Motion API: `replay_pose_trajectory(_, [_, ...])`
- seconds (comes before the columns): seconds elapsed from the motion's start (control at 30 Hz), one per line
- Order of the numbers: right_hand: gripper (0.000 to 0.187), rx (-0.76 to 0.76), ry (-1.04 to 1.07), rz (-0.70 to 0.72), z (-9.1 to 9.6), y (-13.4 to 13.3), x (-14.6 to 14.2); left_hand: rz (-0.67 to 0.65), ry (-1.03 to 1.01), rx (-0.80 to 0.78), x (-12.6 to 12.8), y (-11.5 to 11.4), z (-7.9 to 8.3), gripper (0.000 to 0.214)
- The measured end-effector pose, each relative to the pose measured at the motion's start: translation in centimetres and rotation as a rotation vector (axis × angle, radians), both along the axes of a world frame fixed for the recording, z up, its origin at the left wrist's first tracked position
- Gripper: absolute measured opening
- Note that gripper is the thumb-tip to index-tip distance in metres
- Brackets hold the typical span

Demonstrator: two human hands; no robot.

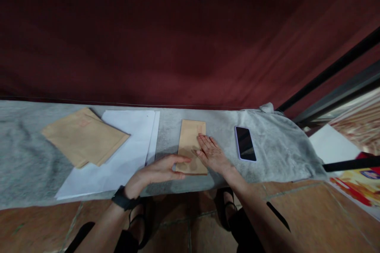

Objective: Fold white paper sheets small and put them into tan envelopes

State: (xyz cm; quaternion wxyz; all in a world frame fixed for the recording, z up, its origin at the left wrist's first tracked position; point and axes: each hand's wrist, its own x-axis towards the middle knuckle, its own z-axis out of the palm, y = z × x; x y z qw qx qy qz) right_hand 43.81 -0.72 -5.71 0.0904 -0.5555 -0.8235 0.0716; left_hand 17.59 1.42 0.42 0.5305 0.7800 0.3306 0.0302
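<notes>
A brown envelope [189,138] lies lengthwise on the grey cloth-covered table [26,162], near its front edge. My right hand [211,151] rests flat on the envelope's right side, fingers stretched out and together. My left hand [158,172] reaches in from the left, its fingers curled with the tips on the envelope's near left edge. A dark watch sits on my left wrist [123,199].
A stack of brown envelopes [83,136] lies at the left on white sheets of paper [124,154]. A phone [245,143] with a dark screen lies to the right. A dark red curtain hangs behind. Below are a tiled floor and my feet.
</notes>
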Motion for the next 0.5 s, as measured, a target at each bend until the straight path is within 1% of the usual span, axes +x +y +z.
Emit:
replay_pose_trajectory(0.1, [0.063, -0.038, 0.016, 0.062, 0.5, -1.3, 0.2, -0.034, -0.05, 0.066, -0.2, -0.1, -1.3, 0.062])
replay_pose_trajectory(0.23, [0.068, -0.142, 0.052, 0.2, 1.2, -2.9, 0.5, -0.015, -0.116, 0.151, -0.3, -0.5, -2.8, 0.053])
replay_pose_trajectory(0.33, [0.08, -0.208, 0.076, 0.28, 1.5, -3.8, 0.7, 0.023, -0.168, 0.22, -0.3, -0.7, -3.2, 0.044])
replay_pose_trajectory(0.4, [0.086, -0.225, 0.094, 0.288, 1.7, -4.2, 0.8, 0.039, -0.204, 0.26, -0.2, -0.7, -3.2, 0.037])
replay_pose_trajectory(0.5, [0.077, -0.22, 0.129, 0.266, 1.8, -4.3, 0.7, 0.04, -0.209, 0.297, 0.1, -0.6, -3.2, 0.031])
